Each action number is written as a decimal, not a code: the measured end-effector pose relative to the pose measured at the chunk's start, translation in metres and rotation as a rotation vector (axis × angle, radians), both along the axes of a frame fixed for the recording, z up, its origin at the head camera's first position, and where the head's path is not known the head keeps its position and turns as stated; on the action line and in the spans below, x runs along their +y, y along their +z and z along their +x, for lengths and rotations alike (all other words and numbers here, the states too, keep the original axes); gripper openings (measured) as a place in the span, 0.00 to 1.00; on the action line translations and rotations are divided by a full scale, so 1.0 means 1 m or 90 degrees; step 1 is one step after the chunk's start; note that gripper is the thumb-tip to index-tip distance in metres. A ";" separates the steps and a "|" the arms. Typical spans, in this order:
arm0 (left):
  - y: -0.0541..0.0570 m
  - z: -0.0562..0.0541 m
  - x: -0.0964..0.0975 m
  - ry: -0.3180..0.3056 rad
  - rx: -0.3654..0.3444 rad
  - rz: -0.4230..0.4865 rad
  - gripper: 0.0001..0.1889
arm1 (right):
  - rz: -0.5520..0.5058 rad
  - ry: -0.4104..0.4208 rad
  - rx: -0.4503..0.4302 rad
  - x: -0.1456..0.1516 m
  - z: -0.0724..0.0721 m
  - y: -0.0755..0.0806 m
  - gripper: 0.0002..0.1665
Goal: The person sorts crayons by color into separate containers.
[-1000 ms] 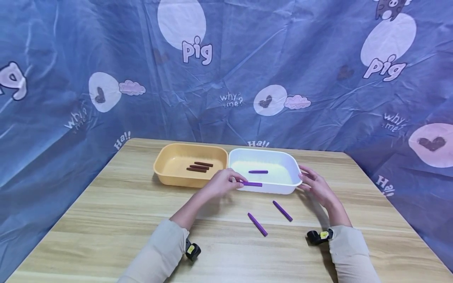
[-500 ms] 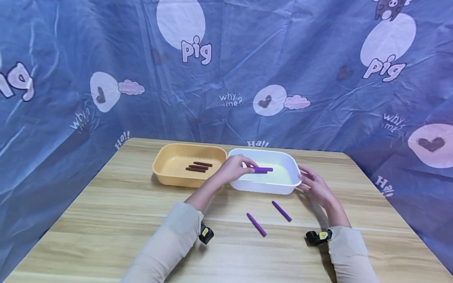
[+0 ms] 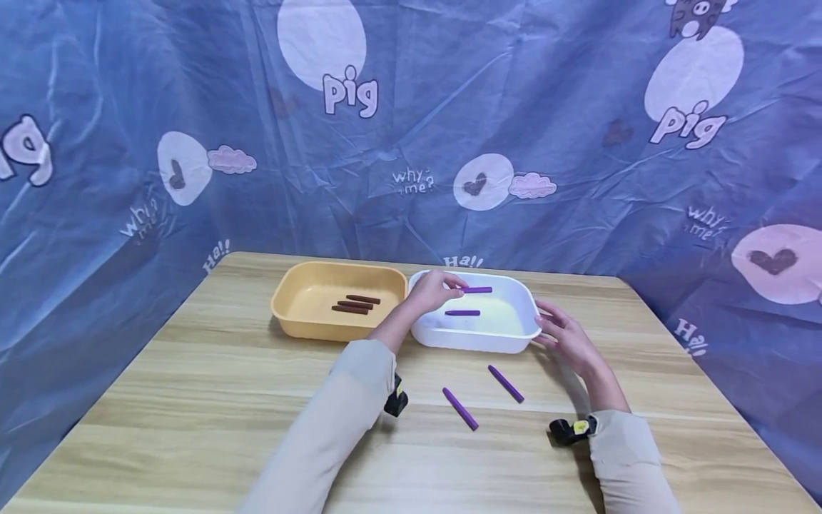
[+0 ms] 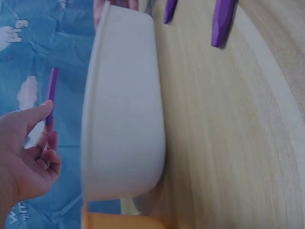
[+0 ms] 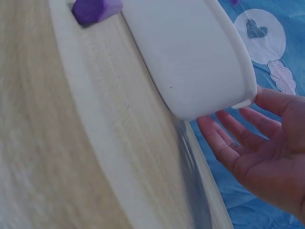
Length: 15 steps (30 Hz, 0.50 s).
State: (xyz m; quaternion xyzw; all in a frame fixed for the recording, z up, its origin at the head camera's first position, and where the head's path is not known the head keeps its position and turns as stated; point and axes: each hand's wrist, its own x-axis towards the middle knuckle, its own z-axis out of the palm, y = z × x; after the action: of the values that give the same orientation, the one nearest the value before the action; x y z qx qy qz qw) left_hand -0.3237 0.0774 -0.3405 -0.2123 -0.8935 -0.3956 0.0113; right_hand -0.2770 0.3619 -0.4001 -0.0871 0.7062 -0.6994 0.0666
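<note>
My left hand [image 3: 432, 291] pinches a purple crayon [image 3: 478, 290] between thumb and fingertips, over the back part of the white tray [image 3: 472, 340]. In the left wrist view this crayon [image 4: 53, 86] points up past the thumb, beyond the tray's rim. A second purple crayon [image 3: 462, 313] lies on the tray's floor. My right hand [image 3: 570, 344] holds the tray's right end. In the right wrist view the thumb is at the rim and the fingers [image 5: 224, 143] are bent against the outer wall.
An orange tray [image 3: 308, 330] stands directly left of the white one, with 3 brown crayons [image 3: 353, 305] inside. Two purple crayons, a nearer one [image 3: 460, 409] and a farther one [image 3: 506, 384], lie on the wooden table [image 3: 193, 428] in front. A blue patterned cloth [image 3: 398, 128] hangs behind.
My left hand has carried its purple crayon from the white tray's front edge, over the crayon inside, to the tray's back part. My right hand stays at the tray's right end.
</note>
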 end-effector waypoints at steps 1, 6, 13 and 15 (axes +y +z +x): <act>-0.002 -0.003 0.002 0.005 -0.005 0.000 0.09 | 0.001 -0.001 -0.001 0.000 0.000 0.000 0.34; -0.014 -0.015 0.008 0.027 -0.013 -0.008 0.09 | 0.004 0.000 0.001 0.001 0.000 -0.001 0.35; -0.032 -0.030 0.013 0.047 -0.035 -0.022 0.09 | 0.016 -0.003 0.004 -0.002 0.001 0.001 0.35; -0.035 -0.034 0.014 0.049 -0.045 -0.028 0.09 | 0.014 -0.003 0.006 -0.002 0.001 0.001 0.35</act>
State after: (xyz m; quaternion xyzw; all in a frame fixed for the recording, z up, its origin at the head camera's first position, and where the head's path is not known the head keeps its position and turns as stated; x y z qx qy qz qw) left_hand -0.3574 0.0914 -0.3755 -0.1635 -0.9093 -0.3826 -0.0099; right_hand -0.2763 0.3594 -0.3995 -0.0877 0.7141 -0.6917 0.0627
